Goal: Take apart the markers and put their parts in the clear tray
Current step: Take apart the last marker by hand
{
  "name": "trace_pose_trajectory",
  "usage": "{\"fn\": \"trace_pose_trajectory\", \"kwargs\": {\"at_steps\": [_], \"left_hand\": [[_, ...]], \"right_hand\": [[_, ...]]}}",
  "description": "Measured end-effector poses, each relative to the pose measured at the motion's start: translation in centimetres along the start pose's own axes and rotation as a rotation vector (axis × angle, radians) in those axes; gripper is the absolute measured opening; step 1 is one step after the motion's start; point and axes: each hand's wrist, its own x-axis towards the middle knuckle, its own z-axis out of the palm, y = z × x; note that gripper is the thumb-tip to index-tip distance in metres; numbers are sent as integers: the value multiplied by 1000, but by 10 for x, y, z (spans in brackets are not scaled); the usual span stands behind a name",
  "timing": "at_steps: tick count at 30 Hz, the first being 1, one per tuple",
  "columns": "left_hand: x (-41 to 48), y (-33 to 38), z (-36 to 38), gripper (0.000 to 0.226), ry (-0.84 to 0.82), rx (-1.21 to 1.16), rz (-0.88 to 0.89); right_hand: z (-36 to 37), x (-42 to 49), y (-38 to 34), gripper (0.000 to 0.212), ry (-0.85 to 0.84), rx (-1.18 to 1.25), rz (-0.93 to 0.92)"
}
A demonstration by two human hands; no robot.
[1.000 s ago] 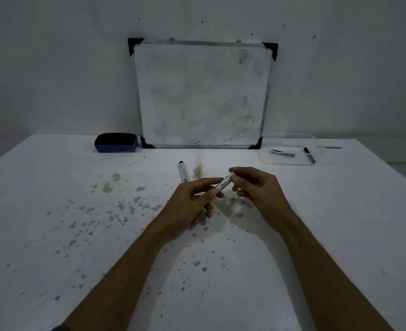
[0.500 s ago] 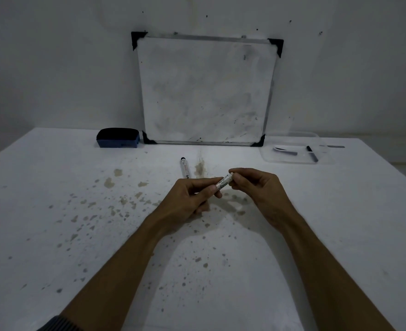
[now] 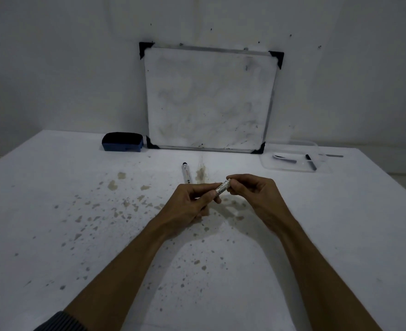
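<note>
Both hands hold one white marker [image 3: 221, 188] just above the middle of the table. My left hand [image 3: 192, 201] wraps the marker's lower body. The fingertips of my right hand [image 3: 252, 189] pinch its upper end, and most of the marker is hidden in the two grips. A second white marker [image 3: 186, 173] with a black tip lies on the table just beyond my left hand. The clear tray [image 3: 268, 164] stands at the back right with a few dark marker parts [image 3: 310, 161] in it.
A smudged whiteboard [image 3: 209, 99] leans on the wall at the back. A blue eraser [image 3: 122, 141] sits to its left. The white table [image 3: 78, 235] is speckled with brown stains. A thin dark strip [image 3: 334, 156] lies right of the tray.
My hands keep their grip on the marker and stay almost in place. The camera view has tilted down a little, so the whiteboard sits lower in the frame.
</note>
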Motion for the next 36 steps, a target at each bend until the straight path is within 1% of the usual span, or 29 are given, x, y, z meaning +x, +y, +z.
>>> {"fn": "trace_pose_trajectory", "kwargs": {"at_steps": [2, 4, 6, 7, 9, 11, 13, 15, 18, 20, 21, 24, 25, 27, 30, 33, 36], "left_hand": [[0, 4, 5, 28, 26, -3, -11], [1, 9, 11, 23, 80, -21, -37], [2, 14, 14, 18, 138, -19, -60], [2, 16, 13, 19, 160, 0, -69], [0, 21, 12, 18, 176, 11, -100], [-5, 27, 12, 17, 150, -23, -122], [-9, 33, 15, 19, 128, 2, -127], [-9, 34, 15, 16, 156, 159, -126], [-4, 31, -7, 4, 290, 518, -62], [0, 28, -28, 6, 383, 641, -12], [2, 24, -37, 10, 426, 679, 1], [0, 7, -57, 26, 508, 823, -29], [-2, 0, -60, 30, 499, 872, -41], [-4, -10, -63, 30, 451, 960, -25], [-3, -14, -62, 31, 374, 1077, 13], [-3, -14, -62, 35, 350, 1110, 10], [-5, -17, -63, 36, 361, 1108, 6]], "right_hand": [[0, 0, -1, 29, 14, 44, 17], [11, -1, -4, 34, 73, 118, 60], [24, -3, -8, 34, 125, 114, 109], [28, -5, -10, 30, 117, 54, 117], [32, -11, -14, 27, 22, -29, 115], [35, -15, -17, 25, -42, -26, 101], [42, -17, -21, 26, -34, -32, 104], [50, -17, -27, 29, 40, -18, 155], [50, -12, -32, 25, 142, 4, 180], [46, -3, -34, 20, 133, -79, 181], [46, 3, -34, 20, 122, -159, 198], [52, 25, -27, 28, 118, -485, 229], [55, 33, -25, 29, 123, -572, 215], [64, 51, -21, 31, 132, -675, 191], [78, 75, -13, 34, 143, -724, 224], [90, 89, -1, 33, 163, -754, 264], [99, 94, 8, 38, 190, -824, 269]]}}
